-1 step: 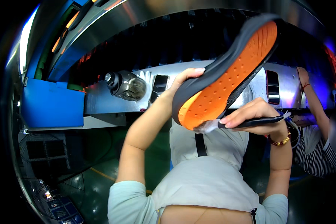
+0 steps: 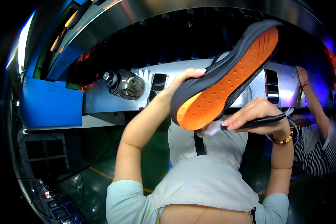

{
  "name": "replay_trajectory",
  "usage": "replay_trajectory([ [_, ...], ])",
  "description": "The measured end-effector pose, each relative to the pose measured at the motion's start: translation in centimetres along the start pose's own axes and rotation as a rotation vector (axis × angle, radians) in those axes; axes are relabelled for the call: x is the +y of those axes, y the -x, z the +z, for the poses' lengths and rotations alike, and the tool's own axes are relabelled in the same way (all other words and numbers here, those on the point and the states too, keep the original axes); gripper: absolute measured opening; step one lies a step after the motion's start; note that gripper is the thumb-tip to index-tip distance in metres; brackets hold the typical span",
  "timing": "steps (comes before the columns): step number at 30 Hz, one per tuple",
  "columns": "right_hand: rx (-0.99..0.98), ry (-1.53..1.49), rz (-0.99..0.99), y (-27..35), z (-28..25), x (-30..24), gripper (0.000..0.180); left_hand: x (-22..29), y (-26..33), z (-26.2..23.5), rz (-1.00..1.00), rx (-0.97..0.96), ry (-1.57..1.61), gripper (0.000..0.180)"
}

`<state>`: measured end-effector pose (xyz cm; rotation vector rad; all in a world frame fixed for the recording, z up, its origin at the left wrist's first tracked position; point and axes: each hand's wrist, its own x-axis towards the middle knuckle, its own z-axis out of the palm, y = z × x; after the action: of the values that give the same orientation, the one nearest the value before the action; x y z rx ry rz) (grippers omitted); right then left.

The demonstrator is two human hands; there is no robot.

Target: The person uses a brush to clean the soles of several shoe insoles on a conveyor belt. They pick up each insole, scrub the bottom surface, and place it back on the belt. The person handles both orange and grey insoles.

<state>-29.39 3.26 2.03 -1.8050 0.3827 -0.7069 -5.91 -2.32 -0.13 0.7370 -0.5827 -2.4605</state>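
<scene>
Pale mint short sleeves (image 2: 125, 198) end above the elbows, and a light grey garment (image 2: 207, 179) covers the front, with a black strap (image 2: 200, 145) farther down and a small black cord (image 2: 253, 213) near its right edge. The left hand (image 2: 183, 80) and right hand (image 2: 259, 114) are bare — a bracelet (image 2: 283, 140) of gold and dark red beads circles the right wrist.

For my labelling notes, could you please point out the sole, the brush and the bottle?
Sole (image 2: 226, 84), head view: middle of its orange face.
Brush (image 2: 258, 122), head view: its black handle.
Bottle (image 2: 130, 86), head view: its see-through body.
</scene>
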Motion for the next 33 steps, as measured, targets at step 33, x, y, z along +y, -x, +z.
replay_trajectory([
  [33,0.191,0.189,0.087,2.9,-3.8,0.2,0.02,0.0,5.5,-2.7,-0.094,0.221,-0.058,0.03],
])
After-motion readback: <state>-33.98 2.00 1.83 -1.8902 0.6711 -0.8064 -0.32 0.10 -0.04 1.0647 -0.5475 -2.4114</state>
